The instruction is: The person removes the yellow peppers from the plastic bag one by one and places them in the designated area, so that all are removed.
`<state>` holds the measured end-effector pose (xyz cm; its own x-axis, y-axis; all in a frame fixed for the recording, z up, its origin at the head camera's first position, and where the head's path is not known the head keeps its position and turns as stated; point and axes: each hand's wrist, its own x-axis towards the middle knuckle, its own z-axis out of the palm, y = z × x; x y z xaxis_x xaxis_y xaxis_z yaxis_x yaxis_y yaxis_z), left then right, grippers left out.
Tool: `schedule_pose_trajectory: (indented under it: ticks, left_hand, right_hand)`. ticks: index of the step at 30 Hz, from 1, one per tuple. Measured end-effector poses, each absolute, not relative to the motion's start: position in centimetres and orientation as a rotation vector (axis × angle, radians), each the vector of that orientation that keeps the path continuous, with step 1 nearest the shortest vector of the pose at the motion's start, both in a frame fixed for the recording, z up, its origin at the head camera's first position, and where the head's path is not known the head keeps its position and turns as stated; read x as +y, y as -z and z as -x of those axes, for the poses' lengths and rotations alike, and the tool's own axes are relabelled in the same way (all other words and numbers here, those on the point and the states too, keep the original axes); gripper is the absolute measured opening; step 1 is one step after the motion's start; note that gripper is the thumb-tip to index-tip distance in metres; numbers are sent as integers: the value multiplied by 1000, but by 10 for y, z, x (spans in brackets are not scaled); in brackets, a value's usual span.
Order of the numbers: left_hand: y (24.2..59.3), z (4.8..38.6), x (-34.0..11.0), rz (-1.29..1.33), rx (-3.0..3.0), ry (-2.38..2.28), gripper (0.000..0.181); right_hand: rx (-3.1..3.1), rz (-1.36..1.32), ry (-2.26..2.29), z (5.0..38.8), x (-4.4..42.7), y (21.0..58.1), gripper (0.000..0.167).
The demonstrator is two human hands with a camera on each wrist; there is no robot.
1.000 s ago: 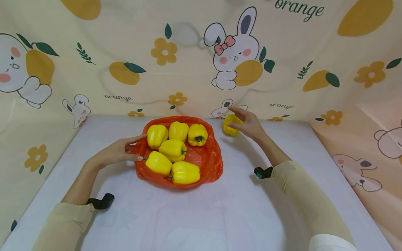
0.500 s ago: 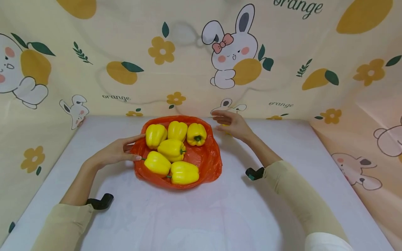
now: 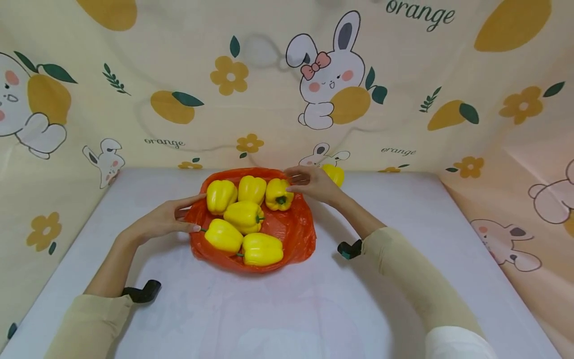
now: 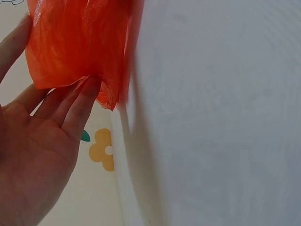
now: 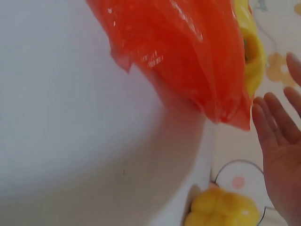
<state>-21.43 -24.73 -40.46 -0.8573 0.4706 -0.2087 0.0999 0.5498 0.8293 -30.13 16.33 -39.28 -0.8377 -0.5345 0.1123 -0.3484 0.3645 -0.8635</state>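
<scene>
A red plastic bag (image 3: 298,232) lies spread with its mouth up, and several yellow bell peppers (image 3: 244,217) sit inside it. My left hand (image 3: 163,218) touches the bag's left rim with thumb and fingers spread. In the left wrist view, fairly straight fingers (image 4: 80,108) reach under the red plastic. At the far right rim hovers my right hand (image 3: 316,184), fingers extended, beside the rightmost bell pepper (image 3: 275,192) in the bag. Whether it touches that pepper or the rim is hard to tell. The right wrist view shows nothing held in its palm (image 5: 284,165).
One more yellow bell pepper (image 3: 334,174) stands outside the bag, behind my right wrist and close to the patterned backdrop (image 3: 269,109). A white tabletop (image 3: 278,309) extends toward me. The printed cloth also rises at both sides.
My right hand has moved left from the loose bell pepper to the bag's far right rim, leaving that pepper behind. The left hand has stayed on the bag's left rim.
</scene>
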Motion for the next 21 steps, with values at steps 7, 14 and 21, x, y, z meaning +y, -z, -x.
schedule_pose_trajectory:
  ticks: [7,14,21]
  left_hand:
    - [406,215,-247,-467,2378,-1246,79]
    - [408,217,-248,-470,2379,-1248,79]
    - [409,217,-248,-460,2370,-1254,80]
  right_hand:
    - [2562,697,1375,300,150,397,55]
    - [2618,639,1239,301,144,400,64]
    - [2619,637,1122,302,144,402,69]
